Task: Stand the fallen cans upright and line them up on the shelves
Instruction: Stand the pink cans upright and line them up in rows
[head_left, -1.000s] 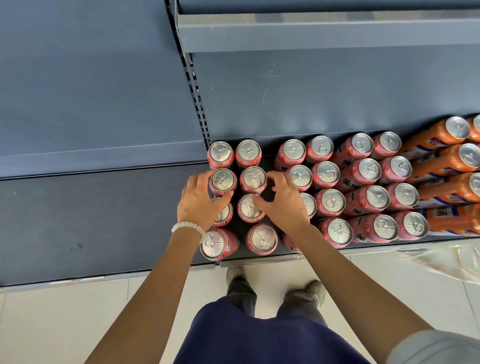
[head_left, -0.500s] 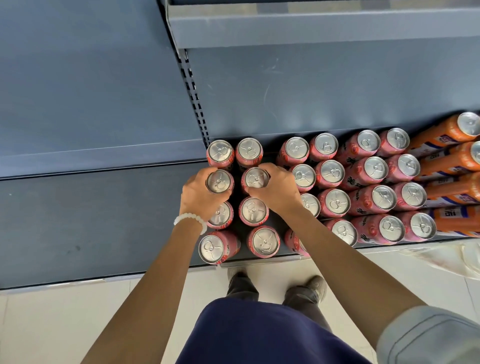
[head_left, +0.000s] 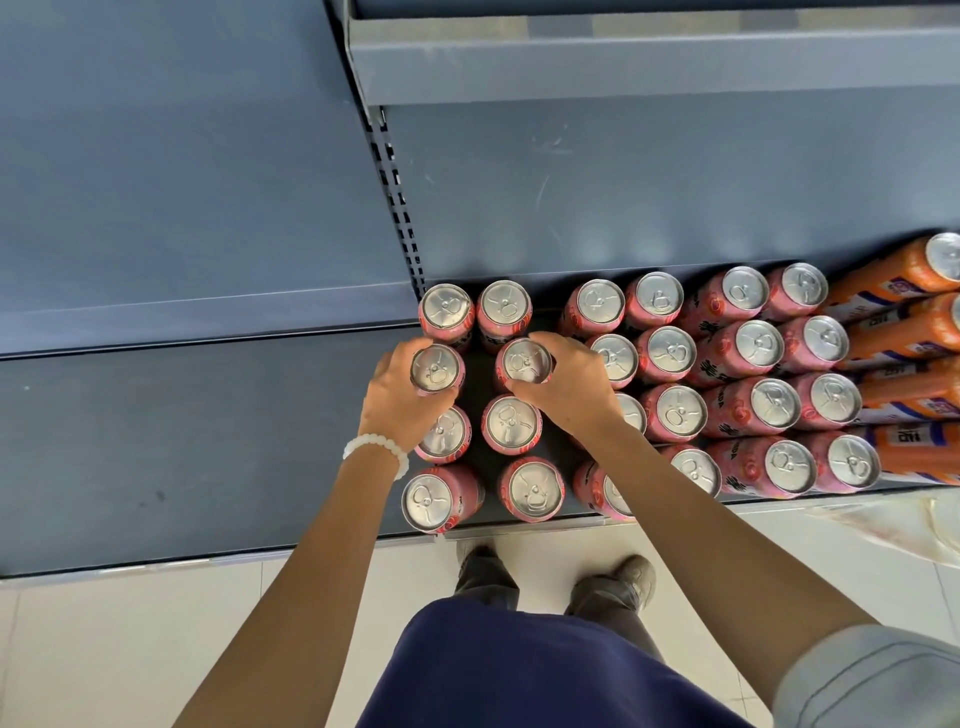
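While both hands reach down onto the bottom shelf (head_left: 524, 374), each one grips a pink can from above in the second row from the back: the left hand (head_left: 402, 402) has its fingers curled round the left can (head_left: 436, 368), and the right hand (head_left: 563, 387) curls round the right can (head_left: 525, 362), thumb on its near side. Both held cans stand upright with their silver tops showing. Just behind them two more pink cans (head_left: 475, 312) stand upright against the shelf's back wall, and nearer the front edge four others (head_left: 511, 422) stand in two rows of two; the near-left one of these leans a little to the left. A dark gap of bare shelf separates these two columns from the larger block of pink cans (head_left: 753, 379) to the right, which stands upright in packed rows from the back wall to the front lip. Right of that block, orange cans (head_left: 904, 338) fill the far right end of the same shelf. A white bead bracelet (head_left: 376, 452) circles the left wrist. To the left, a neighbouring grey shelf (head_left: 182, 441) lies at the same level, and an upper shelf (head_left: 649, 62) juts out above. Below, pale floor tiles (head_left: 130, 649) and the person's shoes (head_left: 613, 582) show.
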